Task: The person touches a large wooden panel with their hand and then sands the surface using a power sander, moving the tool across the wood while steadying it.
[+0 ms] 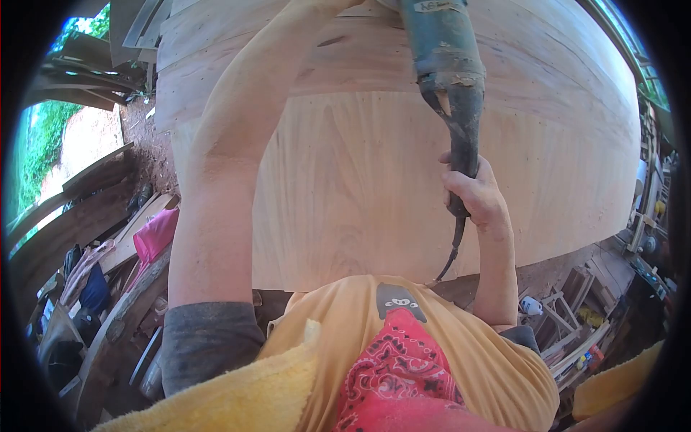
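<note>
A green power tool [443, 43] with a black rear handle extends over a large pale wooden panel [345, 194]. My right hand [475, 189] is wrapped round the handle near its lower end, where a black cord hangs down toward my shirt. The tool's front end is cut off by the top edge of the view. My left arm reaches forward over the panel, and only a small part of my left hand [338, 3] shows at the top edge, close to the tool's front. Its fingers are hidden.
Wooden boards [101, 180] and a pink cloth [155, 234] lie at the left. Scrap wood strips [576, 317] and a white object [531, 305] are on the ground at the lower right. More clutter stands along the far right edge.
</note>
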A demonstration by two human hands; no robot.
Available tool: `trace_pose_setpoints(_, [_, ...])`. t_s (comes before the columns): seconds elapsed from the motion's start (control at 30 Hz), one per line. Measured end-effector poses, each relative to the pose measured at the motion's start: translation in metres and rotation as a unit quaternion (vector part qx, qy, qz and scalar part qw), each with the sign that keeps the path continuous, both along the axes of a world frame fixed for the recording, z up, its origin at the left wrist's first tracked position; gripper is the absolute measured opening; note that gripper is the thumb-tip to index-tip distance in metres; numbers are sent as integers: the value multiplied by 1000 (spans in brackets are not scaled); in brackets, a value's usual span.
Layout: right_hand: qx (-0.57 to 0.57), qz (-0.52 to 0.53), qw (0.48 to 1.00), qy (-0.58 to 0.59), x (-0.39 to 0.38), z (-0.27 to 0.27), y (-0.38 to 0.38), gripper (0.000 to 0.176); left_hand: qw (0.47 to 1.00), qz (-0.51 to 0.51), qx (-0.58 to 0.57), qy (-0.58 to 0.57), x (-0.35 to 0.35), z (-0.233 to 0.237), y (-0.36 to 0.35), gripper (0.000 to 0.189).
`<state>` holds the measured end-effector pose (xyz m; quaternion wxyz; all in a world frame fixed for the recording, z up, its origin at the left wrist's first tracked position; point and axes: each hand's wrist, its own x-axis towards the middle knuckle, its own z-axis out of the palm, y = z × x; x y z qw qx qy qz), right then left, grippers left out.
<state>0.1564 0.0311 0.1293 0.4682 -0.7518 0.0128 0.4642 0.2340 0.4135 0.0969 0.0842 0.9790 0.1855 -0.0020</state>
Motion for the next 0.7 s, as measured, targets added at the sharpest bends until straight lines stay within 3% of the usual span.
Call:
trace_pose_setpoints(0.2, [4, 99, 995, 29, -32, -11, 71, 43, 987, 137, 37, 78, -84, -8, 76, 22])
trace_pose_setpoints(0.33, [21, 152, 986, 72, -53, -13, 89, 47, 975, 194, 44, 102, -134, -2, 90, 22])
trace_pose_setpoints(0.43, [30, 162, 985, 57, -52, -3, 85, 49, 989, 125, 29, 75, -160, -9, 100, 33])
trace_pose_setpoints(0.53, [36, 161, 985, 38, -53, 0, 75, 50, 976, 169, 49, 130, -168, 0, 92, 34])
trace_pose_setpoints(0.7, [31, 148, 988, 37, -51, 5, 51, 46, 981, 166, 27, 102, -167, 4, 64, 29])
